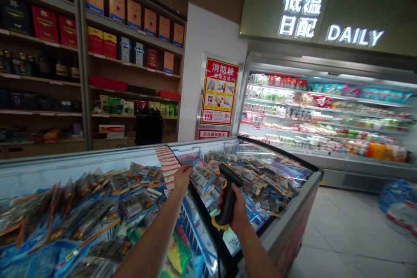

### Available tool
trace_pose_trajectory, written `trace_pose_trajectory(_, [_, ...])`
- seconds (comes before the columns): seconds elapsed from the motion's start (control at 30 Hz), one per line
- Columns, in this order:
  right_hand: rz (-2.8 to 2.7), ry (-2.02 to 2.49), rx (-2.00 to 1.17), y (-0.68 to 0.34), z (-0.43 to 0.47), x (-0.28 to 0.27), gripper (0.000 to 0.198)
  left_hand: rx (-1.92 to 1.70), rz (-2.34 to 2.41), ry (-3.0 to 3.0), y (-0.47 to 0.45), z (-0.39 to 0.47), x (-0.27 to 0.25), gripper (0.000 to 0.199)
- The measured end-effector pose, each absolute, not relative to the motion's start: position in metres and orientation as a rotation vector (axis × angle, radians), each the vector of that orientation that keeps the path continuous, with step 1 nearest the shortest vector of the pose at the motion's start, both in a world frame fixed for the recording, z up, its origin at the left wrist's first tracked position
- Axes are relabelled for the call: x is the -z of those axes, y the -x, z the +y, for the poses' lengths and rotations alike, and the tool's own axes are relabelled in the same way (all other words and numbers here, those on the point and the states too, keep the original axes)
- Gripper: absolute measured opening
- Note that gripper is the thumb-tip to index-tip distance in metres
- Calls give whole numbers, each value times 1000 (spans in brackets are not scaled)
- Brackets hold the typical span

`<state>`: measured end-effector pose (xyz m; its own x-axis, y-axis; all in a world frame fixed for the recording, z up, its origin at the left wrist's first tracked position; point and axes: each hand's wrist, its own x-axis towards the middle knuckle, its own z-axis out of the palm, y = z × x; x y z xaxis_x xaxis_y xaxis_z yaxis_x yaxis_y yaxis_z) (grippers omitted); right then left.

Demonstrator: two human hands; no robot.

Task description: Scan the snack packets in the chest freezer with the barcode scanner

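Note:
Dead ahead is a chest freezer [306, 195] with sliding glass tops. My left hand [182, 177] is closed at the black-framed edge of the sliding glass lid [202, 208], beside an orange-and-white striped sheet [167, 165]. Its fingertips are partly hidden. In my right hand [239, 210] is a black and yellow barcode scanner [230, 195], held upright above the glass on the right side. Packaged frozen foods [97, 208] fill the left side, with more bags [257, 178] under the glass on the right. A blue wire basket [195, 234] shows below my left forearm.
Shelves [133, 30] with boxed goods and bottles stand behind on the left. A red fire-hydrant poster [220, 91] hangs on the wall. A lit refrigerated display [325, 113] lines the right. Wrapped bottles [397, 197] sit on the tiled floor [345, 230] at far right.

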<state>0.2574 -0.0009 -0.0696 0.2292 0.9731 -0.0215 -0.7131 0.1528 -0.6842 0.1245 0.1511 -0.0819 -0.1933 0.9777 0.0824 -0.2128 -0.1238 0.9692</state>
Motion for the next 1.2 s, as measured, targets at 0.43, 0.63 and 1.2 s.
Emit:
trace_pose_trajectory(0.43, [-438,599,-1391,-253,-4,79,30,-1321,933,-472,-166,141,77,22])
trace_pose_trajectory(0.63, [-405,556,-1395,-248,-8,77,31,-1484,953,-435,-154,144,74,22])
trace_pose_trajectory(1.2, [-425,605,-1540,-239,-14,78,30,-1527,742,-427,-153,145,88,28])
